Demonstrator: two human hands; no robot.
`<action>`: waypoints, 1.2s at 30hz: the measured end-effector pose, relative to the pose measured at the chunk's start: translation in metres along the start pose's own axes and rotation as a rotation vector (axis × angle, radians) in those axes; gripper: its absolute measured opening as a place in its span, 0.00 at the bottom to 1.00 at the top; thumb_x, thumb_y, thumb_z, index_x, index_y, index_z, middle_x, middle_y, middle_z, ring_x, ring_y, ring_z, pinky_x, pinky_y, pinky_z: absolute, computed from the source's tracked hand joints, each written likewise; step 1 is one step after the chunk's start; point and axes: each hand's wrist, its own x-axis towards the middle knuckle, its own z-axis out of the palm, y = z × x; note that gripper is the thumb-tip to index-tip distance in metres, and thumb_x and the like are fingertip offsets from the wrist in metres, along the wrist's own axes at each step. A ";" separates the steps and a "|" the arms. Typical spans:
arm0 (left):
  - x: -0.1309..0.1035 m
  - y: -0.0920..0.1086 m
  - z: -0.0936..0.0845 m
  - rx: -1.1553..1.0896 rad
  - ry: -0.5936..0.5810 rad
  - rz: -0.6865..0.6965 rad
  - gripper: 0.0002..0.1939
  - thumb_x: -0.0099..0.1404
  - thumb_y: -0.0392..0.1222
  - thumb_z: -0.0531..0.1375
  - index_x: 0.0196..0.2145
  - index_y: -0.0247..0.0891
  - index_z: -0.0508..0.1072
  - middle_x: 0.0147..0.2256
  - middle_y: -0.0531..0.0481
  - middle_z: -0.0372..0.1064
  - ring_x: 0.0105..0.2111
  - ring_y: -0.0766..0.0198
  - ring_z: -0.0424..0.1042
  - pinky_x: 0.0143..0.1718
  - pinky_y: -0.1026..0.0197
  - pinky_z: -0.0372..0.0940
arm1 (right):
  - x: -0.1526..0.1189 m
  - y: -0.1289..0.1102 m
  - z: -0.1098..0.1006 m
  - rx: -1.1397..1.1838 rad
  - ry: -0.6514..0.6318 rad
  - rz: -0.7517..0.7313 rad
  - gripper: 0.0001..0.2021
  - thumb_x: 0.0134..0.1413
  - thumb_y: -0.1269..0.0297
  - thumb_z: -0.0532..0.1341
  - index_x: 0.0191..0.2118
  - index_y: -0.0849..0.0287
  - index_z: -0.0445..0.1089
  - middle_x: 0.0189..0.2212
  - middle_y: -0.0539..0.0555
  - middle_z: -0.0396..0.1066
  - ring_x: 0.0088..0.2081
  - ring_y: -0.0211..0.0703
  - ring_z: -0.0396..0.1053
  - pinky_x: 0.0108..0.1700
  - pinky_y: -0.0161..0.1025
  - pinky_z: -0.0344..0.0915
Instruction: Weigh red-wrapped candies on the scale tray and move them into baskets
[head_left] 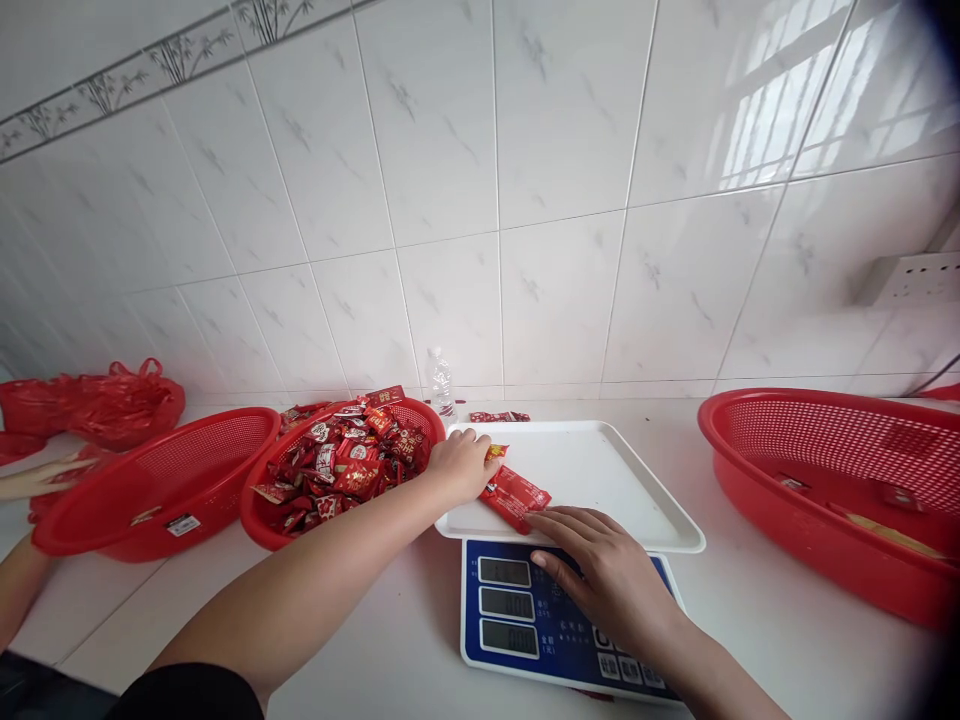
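At the left edge of the white weighing tray point(600, 450), my left hand point(461, 465) has its fingers closed on a small red-and-yellow packet point(496, 452). Just beside it a larger red packet point(517, 495) lies on the tray. My right hand point(600, 560) is over the blue digital scale point(502, 600), fingers stretched out, its fingertips at the near end of the larger packet. Whether they press on it, I cannot tell. Left of the tray, a red basket point(259, 500) is heaped with small red wrapped packets point(345, 460).
Another red basket point(161, 500) stands at the left, with red plastic bags point(127, 400) behind it and another person's hand point(56, 475) nearby. A clear bottle point(440, 385) is by the tiled wall. At the right sits a large red basket point(817, 530).
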 end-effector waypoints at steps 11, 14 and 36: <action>0.001 -0.005 -0.001 -0.267 -0.176 0.219 0.23 0.65 0.42 0.54 0.58 0.38 0.64 0.60 0.42 0.59 0.59 0.54 0.59 0.58 0.56 0.56 | -0.002 0.002 0.005 -0.019 0.016 0.017 0.13 0.64 0.60 0.53 0.48 0.57 0.70 0.42 0.56 0.77 0.43 0.49 0.74 0.41 0.48 0.73; 0.002 -0.009 -0.004 -0.272 -0.127 0.232 0.25 0.62 0.30 0.52 0.56 0.40 0.66 0.54 0.46 0.67 0.54 0.58 0.66 0.54 0.59 0.60 | -0.002 0.002 0.005 -0.022 0.027 0.009 0.13 0.64 0.60 0.52 0.48 0.56 0.70 0.42 0.55 0.77 0.43 0.49 0.75 0.40 0.47 0.73; -0.029 -0.186 -0.017 0.038 -0.143 -0.482 0.29 0.54 0.48 0.63 0.54 0.41 0.67 0.56 0.36 0.62 0.55 0.41 0.62 0.51 0.50 0.59 | -0.003 0.003 0.007 -0.049 0.063 0.000 0.13 0.64 0.61 0.52 0.47 0.55 0.71 0.41 0.54 0.77 0.42 0.48 0.75 0.39 0.46 0.74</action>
